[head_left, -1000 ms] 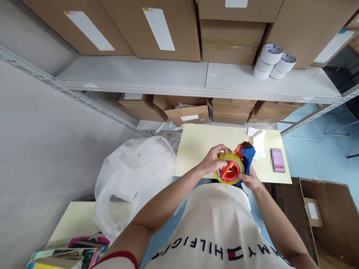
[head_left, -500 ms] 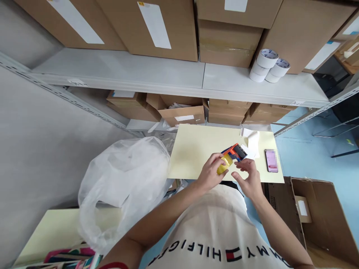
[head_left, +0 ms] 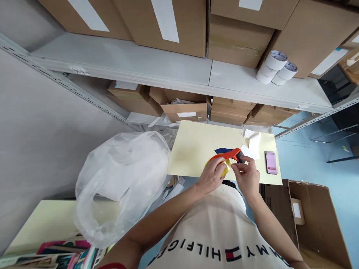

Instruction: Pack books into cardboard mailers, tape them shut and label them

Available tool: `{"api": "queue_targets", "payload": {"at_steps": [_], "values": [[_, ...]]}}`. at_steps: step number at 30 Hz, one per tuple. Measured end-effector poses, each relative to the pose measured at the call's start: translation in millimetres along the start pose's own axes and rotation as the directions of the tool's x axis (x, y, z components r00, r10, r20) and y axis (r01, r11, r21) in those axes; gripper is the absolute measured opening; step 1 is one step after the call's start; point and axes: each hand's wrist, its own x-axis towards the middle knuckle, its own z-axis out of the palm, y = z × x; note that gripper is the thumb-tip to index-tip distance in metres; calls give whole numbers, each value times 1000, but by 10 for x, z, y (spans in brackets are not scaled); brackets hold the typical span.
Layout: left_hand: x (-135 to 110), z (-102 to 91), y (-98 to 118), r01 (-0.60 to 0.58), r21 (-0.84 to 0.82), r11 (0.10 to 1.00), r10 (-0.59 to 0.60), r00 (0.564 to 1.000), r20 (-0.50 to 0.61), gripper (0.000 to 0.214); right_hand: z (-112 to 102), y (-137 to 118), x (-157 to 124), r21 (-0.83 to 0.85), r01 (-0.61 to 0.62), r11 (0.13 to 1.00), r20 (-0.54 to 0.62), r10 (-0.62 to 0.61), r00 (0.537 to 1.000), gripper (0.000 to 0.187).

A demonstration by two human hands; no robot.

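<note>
My left hand is wrapped round a tape gun with an orange-red frame, some blue parts and a dark head pointing right. On it sits a roll of yellow tape, partly covered by my fingers. My right hand is closed at the head end, thumb and finger pinched on the tape beside the roll. Both hands are over the front edge of a pale yellow table. White paper pieces lie just beyond the tape gun.
A phone lies at the table's right side. To the left bulges a translucent plastic bag. An open cardboard box stands at the right. Behind the table, a grey shelf holds cartons and several white tape rolls.
The tape gun has turned in my left hand, so its orange-red frame now shows along the top. My right hand's fingers have gone from spread to pinched against the tape.
</note>
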Motion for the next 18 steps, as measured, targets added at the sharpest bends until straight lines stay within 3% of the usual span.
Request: {"api": "queue_targets", "payload": {"at_steps": [4, 8, 13, 18], "values": [[-38, 10, -38, 16, -34, 999, -17, 998, -53, 47, -53, 29, 76, 33, -47, 998, 80, 45, 996, 33], [-22, -79, -78, 9, 51, 999, -7, 999, -46, 55, -199, 67, 152, 71, -101, 992, 51, 98, 994, 35], [85, -251, -56, 19, 84, 996, -28, 994, 103, 60, -311, 55, 257, 8, -98, 995, 92, 97, 991, 40], [154, -299, 28, 2, 101, 995, -22, 981, 195, 60, -373, 40, 405, 60, -158, 986, 123, 150, 981, 43]]}}
